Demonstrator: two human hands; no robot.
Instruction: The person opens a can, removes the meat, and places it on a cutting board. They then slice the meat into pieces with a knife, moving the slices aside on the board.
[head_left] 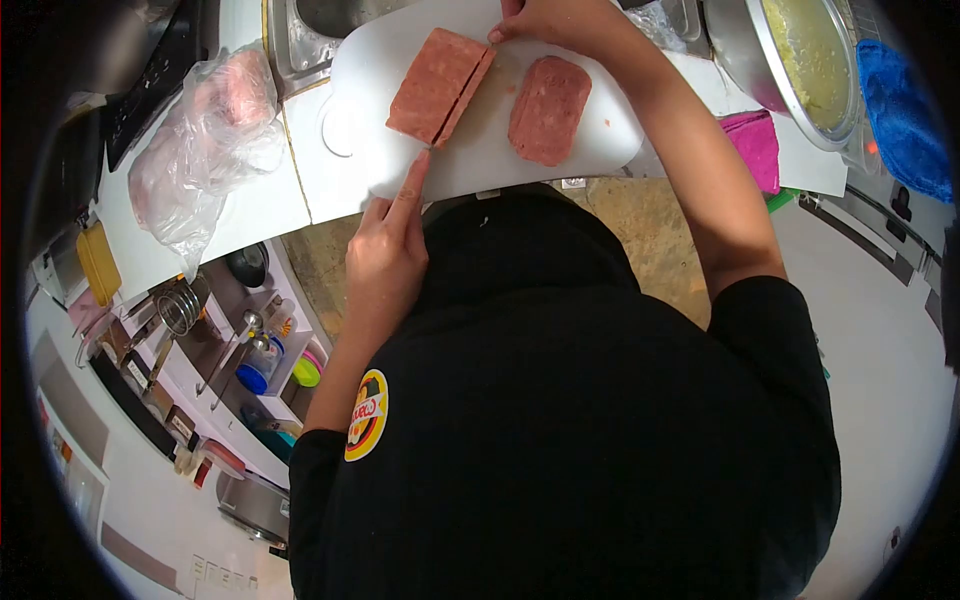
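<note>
A block of luncheon meat (434,84) lies on the white cutting board (352,80), a dark straight cut running along its right side and setting off a thin slice. My left hand (388,240) is closed at the board's near edge, its index finger stretched along a thin knife (431,147) in line with that cut; the handle is hidden under the hand. Across the board, my right hand (545,20) curls in with its fingertips right at the block's far right corner; the frame's top edge cuts it off. To the right rests another luncheon meat piece (550,110).
Left of the board, a clear plastic bag (205,150) with pink contents lies on the counter. A metal sink (310,50) is behind. Right stand a large metal bowl (790,60) of yellowish food, a pink cloth (752,148) and a blue cloth (905,120). Open shelves (290,345) sit below left.
</note>
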